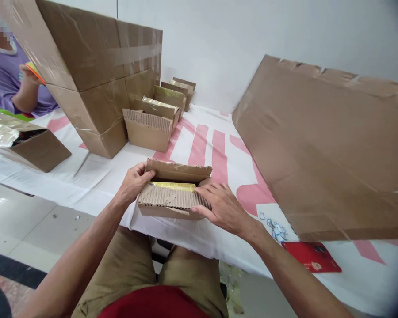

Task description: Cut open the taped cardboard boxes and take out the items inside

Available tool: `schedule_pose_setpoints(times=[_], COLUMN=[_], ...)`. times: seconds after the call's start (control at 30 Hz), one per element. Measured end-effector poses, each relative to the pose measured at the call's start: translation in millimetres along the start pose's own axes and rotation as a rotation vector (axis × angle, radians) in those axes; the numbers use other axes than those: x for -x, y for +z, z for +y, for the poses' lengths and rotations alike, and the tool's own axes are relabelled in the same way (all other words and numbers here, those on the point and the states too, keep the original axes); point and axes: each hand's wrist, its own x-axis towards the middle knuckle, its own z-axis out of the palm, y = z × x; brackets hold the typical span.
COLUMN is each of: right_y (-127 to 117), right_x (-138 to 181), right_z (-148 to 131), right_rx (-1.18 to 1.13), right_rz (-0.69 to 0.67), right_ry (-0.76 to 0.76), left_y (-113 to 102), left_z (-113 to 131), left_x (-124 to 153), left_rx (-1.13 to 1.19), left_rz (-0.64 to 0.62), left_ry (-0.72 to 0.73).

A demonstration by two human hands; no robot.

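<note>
A small open cardboard box (pixel 166 213) sits at the table's front edge before me, its back flap standing up and its torn, corrugated front flap folded partly over the opening. Inside shows a gold shiny packet (pixel 174 186). My left hand (pixel 134 181) grips the box's left rear corner, thumb on the edge and fingers behind it. At the right end, my right hand (pixel 220 205) rests on the corrugated flap, thumb low at the front and fingers curled over the top. The fingertips of the left hand are hidden behind the cardboard.
Tall stacked cartons (pixel 96 66) stand at the left, with a row of small open boxes (pixel 149 134) beside them. Another open box (pixel 43 150) lies far left near a person in purple (pixel 6 75). A large cardboard sheet (pixel 325 154) leans right, with a red phone (pixel 313 257) before it.
</note>
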Motion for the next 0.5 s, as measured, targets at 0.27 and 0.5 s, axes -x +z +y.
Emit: schedule_pose_setpoints(times=[0.27, 0.5], right_y=[-11, 3], right_x=[24, 37], right_z=[-28, -39], right_rx=[0.007, -0.203], right_rz=[0.117, -0.038], right_ry=[-0.386, -0.289], left_y=[1, -17], left_z=[3, 3], left_x=[-13, 30], left_rx=[-0.010, -0.199], left_rz=[0.000, 0.234], left_ry=[-0.056, 0.196])
